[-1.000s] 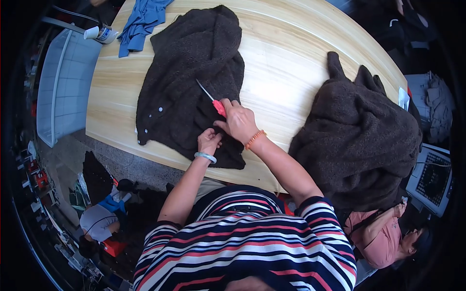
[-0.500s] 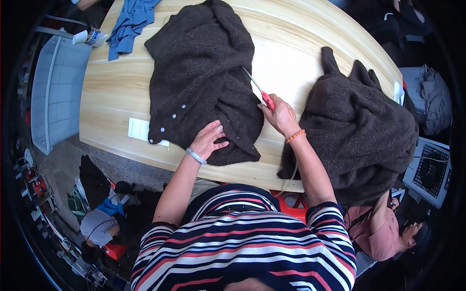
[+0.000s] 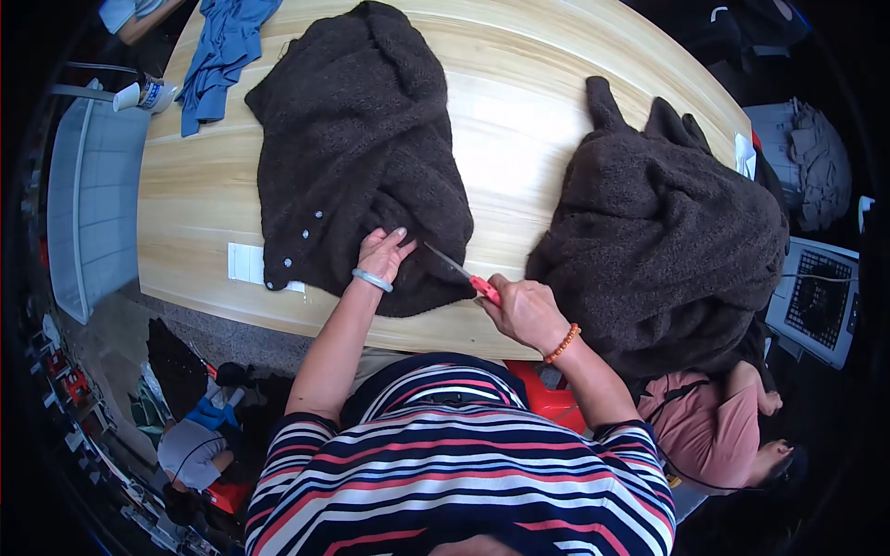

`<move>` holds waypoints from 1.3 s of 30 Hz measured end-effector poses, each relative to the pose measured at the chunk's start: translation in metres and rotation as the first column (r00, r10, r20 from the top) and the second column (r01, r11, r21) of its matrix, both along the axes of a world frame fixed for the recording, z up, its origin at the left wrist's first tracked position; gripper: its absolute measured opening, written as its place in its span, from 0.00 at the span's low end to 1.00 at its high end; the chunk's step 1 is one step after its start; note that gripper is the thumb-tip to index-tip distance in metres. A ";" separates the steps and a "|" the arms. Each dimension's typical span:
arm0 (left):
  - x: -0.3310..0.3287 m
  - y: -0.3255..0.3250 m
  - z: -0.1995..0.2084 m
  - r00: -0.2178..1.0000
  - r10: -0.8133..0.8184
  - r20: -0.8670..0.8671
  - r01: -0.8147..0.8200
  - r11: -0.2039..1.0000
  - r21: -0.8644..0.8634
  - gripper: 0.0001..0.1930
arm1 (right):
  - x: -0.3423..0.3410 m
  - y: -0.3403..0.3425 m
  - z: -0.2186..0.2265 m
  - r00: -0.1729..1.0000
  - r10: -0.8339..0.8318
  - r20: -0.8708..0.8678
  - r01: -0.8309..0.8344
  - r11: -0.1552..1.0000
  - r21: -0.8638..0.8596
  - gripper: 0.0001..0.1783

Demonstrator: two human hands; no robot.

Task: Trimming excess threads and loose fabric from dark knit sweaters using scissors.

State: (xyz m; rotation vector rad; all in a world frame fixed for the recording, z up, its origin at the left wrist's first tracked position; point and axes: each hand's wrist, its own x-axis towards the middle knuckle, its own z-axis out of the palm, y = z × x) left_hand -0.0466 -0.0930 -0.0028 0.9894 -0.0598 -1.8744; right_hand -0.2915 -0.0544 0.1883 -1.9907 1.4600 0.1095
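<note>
A dark brown knitted cardigan (image 3: 357, 139) lies spread on the wooden table in front of me, with several pale round buttons along its lower left edge. My left hand (image 3: 381, 256), a pale bangle at its wrist, pinches a fold of the knit near the hem. Red-handled scissors (image 3: 485, 289) are gripped in my right hand (image 3: 528, 313), which wears an orange bead bracelet. Their metal blades point up and left, and the tip is at the cloth just right of my left fingers. Whether it touches the yarn I cannot tell.
A heap of dark brown knitwear (image 3: 663, 241) covers the table's right side. Blue cloth (image 3: 222, 60) and a jar (image 3: 156, 95) are at the far left, beside a pale plastic bin (image 3: 76, 204). A co-worker in a pink top (image 3: 700, 422) sits at the lower right.
My right hand has brought the scissors down and left, from the cardigan's right edge to near its hem. My left hand has gone from lying spread to pinching the knit.
</note>
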 end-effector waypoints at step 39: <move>-0.025 0.022 0.050 0.950 0.007 0.312 0.000 1.000 -0.022 0.02 | -0.009 0.019 0.016 1.000 0.006 0.015 -0.005 1.000 -0.025 0.15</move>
